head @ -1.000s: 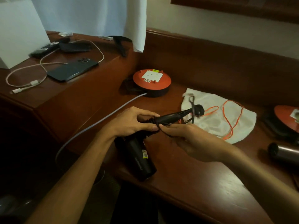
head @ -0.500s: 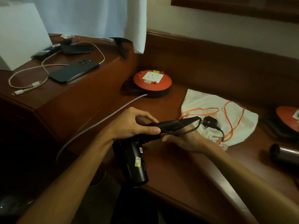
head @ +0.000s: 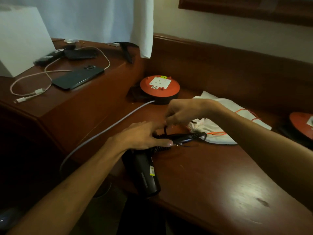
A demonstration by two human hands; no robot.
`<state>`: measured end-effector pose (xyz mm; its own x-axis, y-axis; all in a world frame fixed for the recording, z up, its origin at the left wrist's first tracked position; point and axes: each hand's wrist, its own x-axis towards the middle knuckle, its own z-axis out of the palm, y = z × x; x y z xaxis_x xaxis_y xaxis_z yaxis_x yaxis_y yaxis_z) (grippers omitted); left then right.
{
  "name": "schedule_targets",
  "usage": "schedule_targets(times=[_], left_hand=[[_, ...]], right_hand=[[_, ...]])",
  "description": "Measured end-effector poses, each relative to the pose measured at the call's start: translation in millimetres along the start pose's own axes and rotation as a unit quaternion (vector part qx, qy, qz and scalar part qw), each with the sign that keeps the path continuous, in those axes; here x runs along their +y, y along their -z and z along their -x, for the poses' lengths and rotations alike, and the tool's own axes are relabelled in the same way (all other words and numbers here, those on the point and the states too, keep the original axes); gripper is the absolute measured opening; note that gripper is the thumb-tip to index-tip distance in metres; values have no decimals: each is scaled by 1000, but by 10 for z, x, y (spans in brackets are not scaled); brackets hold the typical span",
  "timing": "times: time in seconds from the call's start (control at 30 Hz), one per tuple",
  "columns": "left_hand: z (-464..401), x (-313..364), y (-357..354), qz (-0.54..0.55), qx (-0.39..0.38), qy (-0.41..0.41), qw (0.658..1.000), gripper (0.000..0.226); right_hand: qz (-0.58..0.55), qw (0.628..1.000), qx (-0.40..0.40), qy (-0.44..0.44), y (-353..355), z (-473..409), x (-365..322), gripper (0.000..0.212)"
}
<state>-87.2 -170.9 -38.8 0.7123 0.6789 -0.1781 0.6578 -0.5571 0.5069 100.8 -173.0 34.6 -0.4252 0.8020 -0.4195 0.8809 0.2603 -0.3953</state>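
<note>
We are logging the following, largest first.

- **Red-brown wooden desk** (head: 220,175): it is lying beneath both hands and bearing most of the items below.
- **White cloth drawstring bag** (head: 218,133), orange-corded: it is lying on the desk just right of the right hand, and partly passing under that wrist.
- **Round orange cable reel** (head: 160,85): it is sitting just beyond the right hand. Its grey cable (head: 108,128) is running down past the outer side of the left hand.
- **Black plastic hair dryer** (head: 147,175): its barrel is hanging over the desk's near edge below the left hand. Its handle is pointing right, underneath the right hand.
- **Dark slab smartphone** (head: 77,78): it is lying on the raised side surface, well apart, up and left of the left hand.
- **Left hand** (head: 144,134): thumb and fingers are clamping round the dryer where the handle joins the barrel.
- **Right hand** (head: 183,112): it is hovering just above the handle with fingers curled, pinching the cord; we are finding it blurred.
- **Thin black power cord** (head: 165,129): it is rising from the handle to the right fingertips, with wound turns sitting beside the left thumb.
</note>
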Motion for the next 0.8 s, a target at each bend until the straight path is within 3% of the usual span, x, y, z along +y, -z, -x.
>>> schedule_targets(times=[0.1,0.23,0.4,0.5,0.6,0.73,0.8], left_hand=[[3,-30,5,-7,24,-29,999,56],[-1,-63,-17,-7,50,-32,998,49],[-2,-89,-3,30,64,-51,996,47],[22,-161,3,72,101,-16,992,54],[52,-203,-13,107,134,-15,985,66],[107,-239,-20,177,164,-26,970,50],[128,-253,-13,215,179,-26,960,53]], right_hand=[[76,997,-2,14,-4,128,-159,28],[131,991,31,-2,-127,270,-332,39],[181,981,55,-36,-220,428,-502,19],[207,974,81,-48,-247,608,-534,11],[200,970,126,-61,-364,751,-458,11],[136,974,179,-41,-596,823,-387,20],[109,974,195,-28,-786,796,-362,16]])
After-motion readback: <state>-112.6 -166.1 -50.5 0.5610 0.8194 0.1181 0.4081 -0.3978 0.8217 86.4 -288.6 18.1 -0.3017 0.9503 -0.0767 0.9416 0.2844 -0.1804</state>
